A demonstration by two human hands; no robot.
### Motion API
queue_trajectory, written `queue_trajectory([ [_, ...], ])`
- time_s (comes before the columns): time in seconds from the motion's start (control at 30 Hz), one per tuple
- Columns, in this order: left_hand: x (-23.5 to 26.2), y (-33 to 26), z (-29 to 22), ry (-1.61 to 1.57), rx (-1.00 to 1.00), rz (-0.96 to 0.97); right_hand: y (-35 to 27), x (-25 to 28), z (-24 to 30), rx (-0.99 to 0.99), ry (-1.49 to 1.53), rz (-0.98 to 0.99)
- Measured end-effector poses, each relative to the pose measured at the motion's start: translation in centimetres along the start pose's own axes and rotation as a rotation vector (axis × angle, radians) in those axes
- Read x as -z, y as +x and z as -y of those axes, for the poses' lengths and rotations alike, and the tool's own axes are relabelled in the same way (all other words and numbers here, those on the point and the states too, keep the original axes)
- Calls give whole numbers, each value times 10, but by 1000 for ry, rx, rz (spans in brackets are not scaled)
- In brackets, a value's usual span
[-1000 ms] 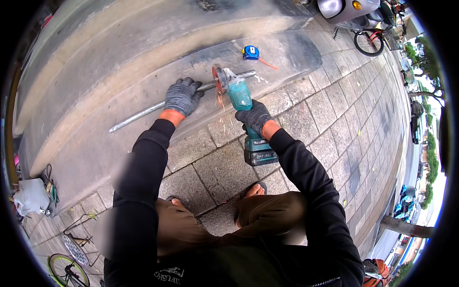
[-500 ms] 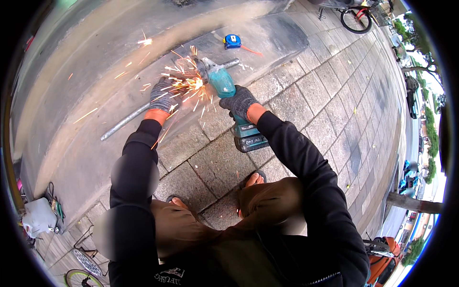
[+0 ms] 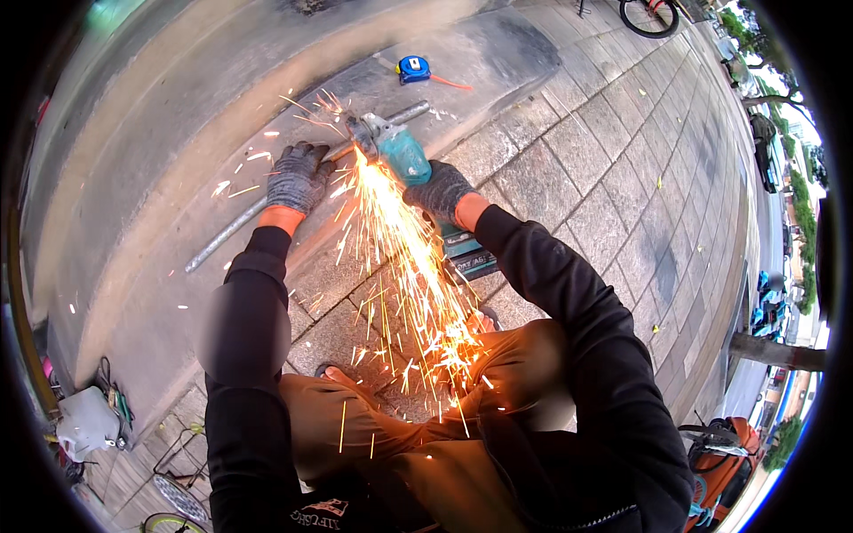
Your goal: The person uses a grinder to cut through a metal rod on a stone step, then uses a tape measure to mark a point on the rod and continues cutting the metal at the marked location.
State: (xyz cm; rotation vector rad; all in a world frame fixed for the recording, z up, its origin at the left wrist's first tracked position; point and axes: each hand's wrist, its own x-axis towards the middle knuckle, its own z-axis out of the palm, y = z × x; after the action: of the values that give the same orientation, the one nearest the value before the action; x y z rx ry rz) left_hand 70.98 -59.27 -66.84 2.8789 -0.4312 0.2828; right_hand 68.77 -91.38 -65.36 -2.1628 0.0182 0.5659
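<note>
A teal cordless angle grinder [image 3: 404,157] is gripped in my right hand [image 3: 441,190], which wears a grey knit glove with an orange cuff. Its head rests against a grey metal pipe [image 3: 224,234] lying on a low stone step. From the contact a dense orange stream of sparks [image 3: 404,258] pours down toward my knees and feet. My left hand [image 3: 298,176], gloved the same way, is wrapped over the pipe left of the grinder and presses it to the step. The disc itself is mostly hidden by the guard and glare.
A blue tape measure [image 3: 414,69] with a red strap lies on the stone step [image 3: 498,53] beyond the pipe. Grey paving [image 3: 613,178] spreads to the right. A bicycle wheel [image 3: 649,16] stands far right; a pale bag [image 3: 87,423] sits at lower left. My sandalled feet are near the sparks.
The sparks have grown from a scattered burst around my left hand to a long stream aimed down at my legs. The grinder has shifted slightly left and tilted.
</note>
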Motion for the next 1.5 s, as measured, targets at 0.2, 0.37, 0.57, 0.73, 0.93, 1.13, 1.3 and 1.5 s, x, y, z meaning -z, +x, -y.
queue_trajectory([
  [0.2, 15, 0, -5, 0, 49, 140, -27, 11, 28, -106, 35, 64],
  [0.37, 6, 1, -5, -24, 54, 87, -15, 6, 25, -77, 55, 14],
  [0.57, -10, -4, 12, 12, -49, 11, -9, 1, 45, -103, 140, 12],
  [0.73, -22, -2, 23, 24, -92, 58, -5, -2, 33, -108, 155, 12],
  [0.93, 3, 1, 1, -23, 11, 102, -9, 0, 18, -80, 56, -3],
  [1.13, 1, 2, -7, -62, 12, 70, -10, 0, 5, -72, -118, -6],
  [1.3, 2, 1, 0, 6, 40, 85, -7, -5, -6, 25, -48, -13],
  [1.5, 7, -3, 0, -30, 9, 65, -11, -2, 26, -154, 215, 78],
])
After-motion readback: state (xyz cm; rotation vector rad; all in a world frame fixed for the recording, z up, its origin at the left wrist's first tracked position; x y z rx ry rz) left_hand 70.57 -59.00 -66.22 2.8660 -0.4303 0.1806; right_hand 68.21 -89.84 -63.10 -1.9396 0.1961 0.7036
